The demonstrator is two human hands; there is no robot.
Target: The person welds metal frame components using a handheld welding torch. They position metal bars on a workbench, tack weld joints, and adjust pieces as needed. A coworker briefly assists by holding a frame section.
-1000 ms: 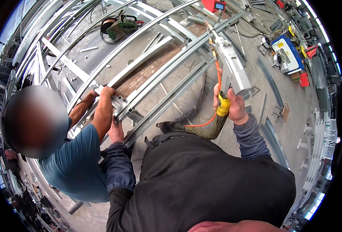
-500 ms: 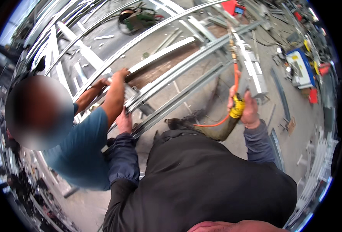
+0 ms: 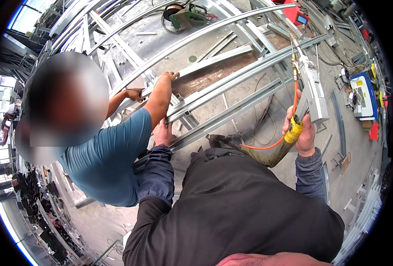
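My right hand (image 3: 306,136) is wrapped round the yellow-taped grip (image 3: 293,129) of an air-powered tool (image 3: 312,87) with a long grey metal body. An orange air hose (image 3: 267,147) runs to it, and its far end lies over the metal frame. My left hand (image 3: 162,134) grips the near end of a galvanized steel channel (image 3: 214,94) in that frame; its fingertips are partly hidden. Just beyond it, a co-worker in a blue T-shirt (image 3: 112,155) has both hands on a light steel profile (image 3: 216,62) lying across a rusty brown plate (image 3: 212,76).
A curved steel rail (image 3: 196,23) arches over the frame. Beyond it stands a green machine (image 3: 188,18), with a red machine (image 3: 296,13) at the far right. A blue-and-white box (image 3: 363,95) and loose steel strips lie on the floor to my right.
My view has swung, so the whole scene sits farther right and mostly lower in the picture. Both my hands keep their holds. The co-worker's hands stay on the profile.
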